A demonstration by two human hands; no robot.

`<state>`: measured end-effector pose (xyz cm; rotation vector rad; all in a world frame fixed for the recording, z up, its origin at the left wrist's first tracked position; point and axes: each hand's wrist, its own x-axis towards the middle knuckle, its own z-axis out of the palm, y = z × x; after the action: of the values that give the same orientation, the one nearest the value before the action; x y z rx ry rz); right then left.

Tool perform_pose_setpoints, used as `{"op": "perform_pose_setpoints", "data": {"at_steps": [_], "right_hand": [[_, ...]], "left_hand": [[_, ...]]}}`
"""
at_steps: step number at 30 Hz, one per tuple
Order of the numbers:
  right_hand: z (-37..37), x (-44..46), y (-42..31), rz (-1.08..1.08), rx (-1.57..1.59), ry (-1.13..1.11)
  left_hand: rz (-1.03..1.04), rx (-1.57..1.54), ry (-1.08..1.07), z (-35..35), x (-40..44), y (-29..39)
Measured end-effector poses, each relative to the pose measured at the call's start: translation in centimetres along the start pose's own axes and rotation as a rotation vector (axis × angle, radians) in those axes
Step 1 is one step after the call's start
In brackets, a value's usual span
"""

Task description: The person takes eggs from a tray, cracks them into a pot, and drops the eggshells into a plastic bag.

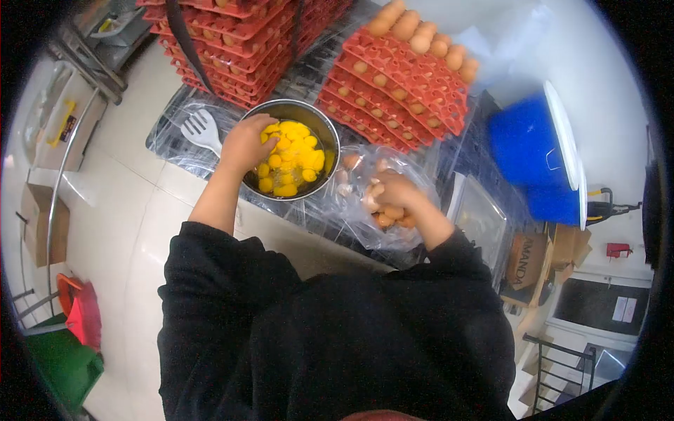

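Observation:
My left hand (246,142) is over the left rim of a round metal bowl (333,144), with its fingers apart above the inside. Many raw egg yolks (295,151) and clear egg white lie in the bowl. My right hand (397,189) reaches into a clear plastic bag (387,240) of brown eggshells (394,212) just right of the bowl. Its fingers are closed around a pale, broken eggshell (372,196), partly hidden by the hand.
Behind the bag stand stacked red egg trays (393,91), with brown eggs (414,29) on top. A taller tray stack (225,52) is at back left. A white slotted spatula (201,130) lies left of the bowl. Blue tubs (523,144) and a clear lidded container (477,214) are at right.

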<state>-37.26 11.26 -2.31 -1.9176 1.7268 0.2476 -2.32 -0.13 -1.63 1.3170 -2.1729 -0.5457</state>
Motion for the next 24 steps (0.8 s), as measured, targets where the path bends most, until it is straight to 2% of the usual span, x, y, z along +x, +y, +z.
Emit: {"op": "perform_pose_setpoints", "data": {"at_steps": [1,4,6,7,8,9,10,12,14,16,18,19,23,24], "right_hand": [[0.7,0.4,0.1,-0.038,-0.014,0.195],[-2.3,-0.2,-0.5,-0.023,0.036,0.387],[-7.7,-0.2,-0.3,0.041,0.261,0.245],[-10.8,-0.6,-0.8,0.079,0.246,0.347],[-13.6,-0.6,-0.9,0.116,0.231,0.449],[-15.7,0.2,0.1,0.118,0.208,0.713],[-18.7,0.4,-0.4,0.265,0.259,0.863],[-23.0,1.7,0.5,0.420,0.152,1.224],[-25.0,6.5,10.1,0.483,0.198,1.068],[-24.8,8.7,14.8,0.465,0.174,0.980],[-24.3,8.9,15.5,0.371,0.078,0.959],[-24.1,9.0,15.4,0.352,0.108,1.048],[-24.8,7.9,13.9,0.338,0.063,0.975],[-24.5,7.7,13.4,0.245,0.190,1.038]], "left_hand": [[-0.009,0.009,-0.010,-0.1,0.0,0.4],[-0.048,0.013,-0.021,0.0,0.1,0.2],[-0.048,0.039,0.007,0.4,-0.1,-0.3],[-0.048,0.037,-0.003,0.5,-0.1,-0.2],[-0.048,0.036,-0.011,0.5,0.0,0.0],[-0.048,0.036,-0.016,0.5,0.1,0.2],[-0.046,0.028,-0.020,0.5,0.1,0.5],[-0.041,0.012,-0.026,0.4,0.2,1.0],[-0.047,0.012,-0.027,0.3,0.0,1.2],[-0.059,0.026,-0.015,0.3,0.1,0.9],[-0.076,0.051,0.010,0.6,-0.2,0.5],[-0.079,0.037,0.003,0.7,-0.3,0.5],[-0.082,0.031,0.010,0.5,-0.3,0.6],[-0.076,0.039,0.008,0.6,-0.3,0.6]]}}
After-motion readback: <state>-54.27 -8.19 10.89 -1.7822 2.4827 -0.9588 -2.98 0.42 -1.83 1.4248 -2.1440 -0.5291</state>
